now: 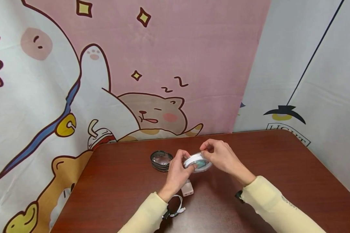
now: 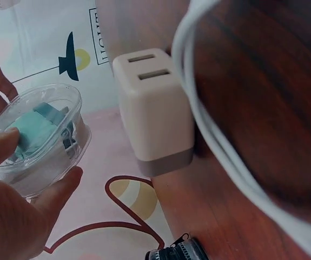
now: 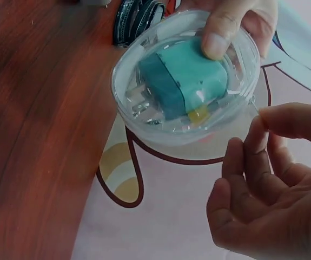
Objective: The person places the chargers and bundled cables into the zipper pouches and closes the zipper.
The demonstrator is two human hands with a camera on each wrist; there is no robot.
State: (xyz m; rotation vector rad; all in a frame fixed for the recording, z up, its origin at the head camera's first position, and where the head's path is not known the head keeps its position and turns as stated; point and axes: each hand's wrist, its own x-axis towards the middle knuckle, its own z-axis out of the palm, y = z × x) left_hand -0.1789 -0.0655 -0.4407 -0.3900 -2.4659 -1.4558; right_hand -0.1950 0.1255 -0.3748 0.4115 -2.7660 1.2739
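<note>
A round clear case with a white rim (image 1: pixel 194 158) is held up above the table, tilted. Inside it sits a teal charger plug (image 3: pixel 196 78), with metal prongs showing in the right wrist view. My left hand (image 1: pixel 177 171) grips the case from its left side, thumb across the clear face. At the opposite edge my right hand (image 1: pixel 223 157) pinches a small thin pull (image 3: pixel 255 104) on the rim between thumb and forefinger. Below my left hand a pale two-port charger (image 2: pixel 155 103) stands on the table, close to a white cable (image 1: pixel 180 207).
A round black-trimmed case with a clear top (image 1: pixel 161 158) lies left of my hands on the brown table (image 1: pixel 268 161). A printed curtain (image 1: pixel 192 58) hangs behind the table's far edge. The white cable loops partly under my left forearm.
</note>
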